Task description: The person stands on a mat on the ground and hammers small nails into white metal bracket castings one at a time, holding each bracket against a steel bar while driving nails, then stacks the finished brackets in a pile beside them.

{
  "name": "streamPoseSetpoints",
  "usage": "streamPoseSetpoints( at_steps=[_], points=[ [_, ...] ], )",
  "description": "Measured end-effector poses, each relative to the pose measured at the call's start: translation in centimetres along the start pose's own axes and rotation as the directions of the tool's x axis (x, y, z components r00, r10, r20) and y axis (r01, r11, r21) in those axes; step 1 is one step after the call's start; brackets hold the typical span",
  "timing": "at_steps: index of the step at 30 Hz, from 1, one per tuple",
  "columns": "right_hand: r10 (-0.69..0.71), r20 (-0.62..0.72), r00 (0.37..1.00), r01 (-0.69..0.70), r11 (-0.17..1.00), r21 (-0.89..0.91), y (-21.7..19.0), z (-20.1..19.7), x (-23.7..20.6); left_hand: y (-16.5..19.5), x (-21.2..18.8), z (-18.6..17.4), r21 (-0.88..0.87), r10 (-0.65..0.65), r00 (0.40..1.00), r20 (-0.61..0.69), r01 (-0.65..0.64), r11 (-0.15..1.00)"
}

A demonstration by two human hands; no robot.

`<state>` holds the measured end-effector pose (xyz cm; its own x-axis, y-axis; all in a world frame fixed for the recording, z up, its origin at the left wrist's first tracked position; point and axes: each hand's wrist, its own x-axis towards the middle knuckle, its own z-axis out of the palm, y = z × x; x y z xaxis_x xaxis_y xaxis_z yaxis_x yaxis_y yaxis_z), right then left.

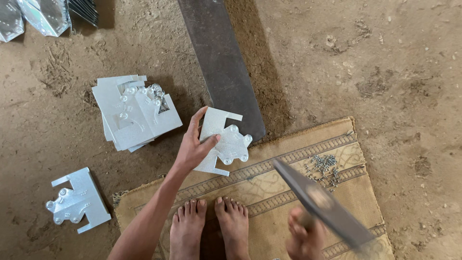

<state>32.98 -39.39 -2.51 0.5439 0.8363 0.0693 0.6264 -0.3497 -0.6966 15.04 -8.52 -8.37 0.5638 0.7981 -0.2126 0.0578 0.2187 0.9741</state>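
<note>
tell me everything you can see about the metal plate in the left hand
The metal plate is a flat, silvery-white sheet piece with a notched top edge and a lobed right side. A few round rivet-like studs sit along that lobe. It looks clean and unbent. The left hand grips its left edge, thumb on top, holding it at the far end of the tan woven mat, against the lower end of a dark metal bar.

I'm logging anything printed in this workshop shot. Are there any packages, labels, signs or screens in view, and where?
None shows: no package, label, sign or screen.
Only bare metal and cloth are in view:
Cut metal plate, silvery, in the left hand.
Stack of like plates, silvery, on the dirt to the left.
Hammer, dark and blurred, in the right hand.
Woven mat, tan with patterned bands, under the feet.
</note>
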Motion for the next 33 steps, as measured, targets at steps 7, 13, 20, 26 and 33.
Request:
streamPoseSetpoints(
  at_steps=[7,13,20,26,33],
  points=[
    [0.086,-0.106,0.991,-0.105,0.977,-0.188,-1.8,-1.5,1.2,-0.3,0.2,-0.2,0.086,-0.008,1.0,-0.011,0.009,0.996],
    [0.112,-0.294,0.949,0.134,0.701,0.7,-2.9,-4.7,0.6,-0.4,0.4,-0.1,0.103,0.054,0.999,-0.007,-0.052,0.993],
    [0.245,0.114,0.963,-0.216,0.952,-0.218,2.6,4.7,1.1,-0.3,0.7,-0.2,0.079,0.026,1.0,0.0,-0.026,0.997],
    [0.209,0.166,0.964,-0.144,0.93,-0.338,6.5,4.9,-6.1,-0.7,-0.2,0.5,0.014,0.054,0.996,0.072,-0.055,0.998],
    [0.364,-0.11,0.925,-0.375,0.823,-0.426,9.9,0.9,-5.6,-0.6,-1.5,2.2,0.159,-0.042,0.994,0.105,0.025,0.987]
  ],
)
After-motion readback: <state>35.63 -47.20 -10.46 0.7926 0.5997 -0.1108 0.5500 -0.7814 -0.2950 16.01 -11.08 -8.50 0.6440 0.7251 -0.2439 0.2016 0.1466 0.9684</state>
